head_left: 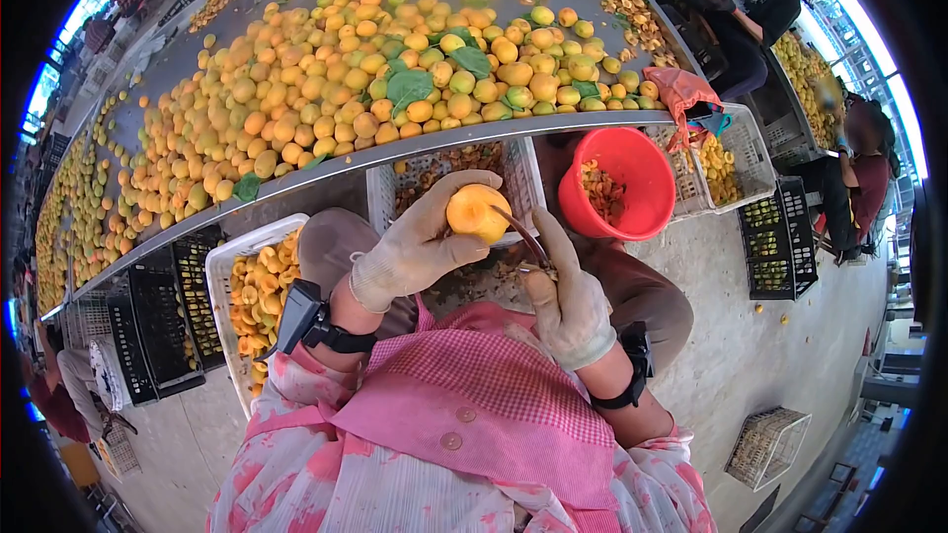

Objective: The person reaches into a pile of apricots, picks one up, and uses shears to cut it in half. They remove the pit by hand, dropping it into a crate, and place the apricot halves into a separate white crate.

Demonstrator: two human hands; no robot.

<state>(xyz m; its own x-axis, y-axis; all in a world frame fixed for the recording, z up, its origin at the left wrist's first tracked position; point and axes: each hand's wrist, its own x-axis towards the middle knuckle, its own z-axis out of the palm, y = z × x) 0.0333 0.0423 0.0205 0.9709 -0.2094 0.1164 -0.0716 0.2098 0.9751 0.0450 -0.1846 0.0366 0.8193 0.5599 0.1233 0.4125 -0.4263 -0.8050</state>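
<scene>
My left hand (pixel 420 242), in a pale work glove, grips an orange-yellow apricot (pixel 476 214) between thumb and fingers. A smooth, paler patch shows on the side of the fruit facing right. In my gloved right hand (pixel 571 311) is a slim, dark, curved knife (pixel 527 235), its tip right at the apricot. The fingers are wrapped round the handle end, which is mostly hidden. Both hands are above my lap, in front of a white crate (pixel 534 178) with brownish scraps inside.
A metal table (pixel 395 148) heaped with apricots (pixel 296 89) and some leaves runs across the front. A red bucket (pixel 647 212) holding scraps stands right; a white crate (pixel 219 281) of cut fruit stands left. Black crates (pixel 780 247) sit on the floor. Other people work nearby.
</scene>
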